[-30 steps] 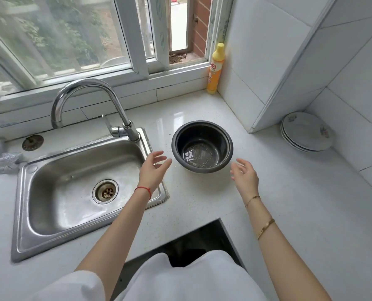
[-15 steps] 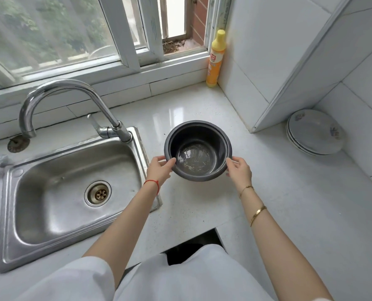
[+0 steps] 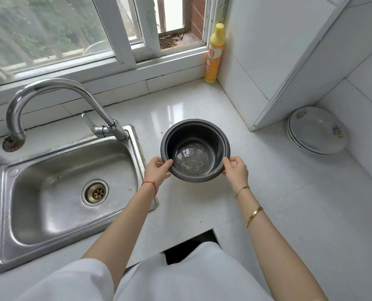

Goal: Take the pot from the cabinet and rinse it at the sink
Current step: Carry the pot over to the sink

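Observation:
A round dark grey pot (image 3: 194, 148) with a scratched shiny bottom is over the white counter, just right of the sink. My left hand (image 3: 158, 170) grips its left rim and my right hand (image 3: 235, 169) grips its right rim. The pot is upright, with nothing inside. The steel sink (image 3: 39, 213) lies to the left, its drain (image 3: 95, 192) uncovered. The curved chrome faucet (image 3: 57, 90) arches over the sink's back left; no water is running.
A yellow detergent bottle (image 3: 215, 55) stands in the back corner by the window. Stacked white plates (image 3: 317, 130) lean at the right wall. A tiled column juts out between them. A dark opening (image 3: 191, 240) sits in the counter's front edge near my body.
Both hands, open and apart from the pot a second ago, have closed on its rim from either side. The pot has hardly shifted on the counter.

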The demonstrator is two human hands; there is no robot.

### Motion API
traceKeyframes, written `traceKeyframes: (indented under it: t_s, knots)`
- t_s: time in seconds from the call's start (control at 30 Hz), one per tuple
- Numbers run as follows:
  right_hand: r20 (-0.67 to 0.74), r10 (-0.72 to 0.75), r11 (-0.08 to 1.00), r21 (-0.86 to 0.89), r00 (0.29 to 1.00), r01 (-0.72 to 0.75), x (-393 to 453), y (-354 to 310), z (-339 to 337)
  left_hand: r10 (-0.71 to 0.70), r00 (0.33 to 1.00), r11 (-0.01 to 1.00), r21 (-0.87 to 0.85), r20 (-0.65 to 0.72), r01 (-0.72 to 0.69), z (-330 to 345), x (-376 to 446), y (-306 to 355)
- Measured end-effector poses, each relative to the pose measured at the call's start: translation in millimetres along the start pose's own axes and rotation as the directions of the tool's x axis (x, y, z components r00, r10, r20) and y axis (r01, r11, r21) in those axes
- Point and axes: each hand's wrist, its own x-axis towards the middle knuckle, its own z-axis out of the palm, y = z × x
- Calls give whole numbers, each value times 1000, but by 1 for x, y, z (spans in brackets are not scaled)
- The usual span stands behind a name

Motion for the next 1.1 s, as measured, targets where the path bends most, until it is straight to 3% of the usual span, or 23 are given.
traceKeyframes:
  t_s: [0.27,0.67,1.1]
  knots:
    - [67,-35,999,12,997,34,-19,1,2,49,998,997,-50,-49,-51,-18,-21,-18]
    - [229,-175,985,33,958,172,-81,-19,47,102,951,977,-151,-292,-152,-99,-66,-41]
    - [416,-197,974,-22,888,227,-147,-27,144,-46,891,956,-278,-451,-92,-216,-99,-76]
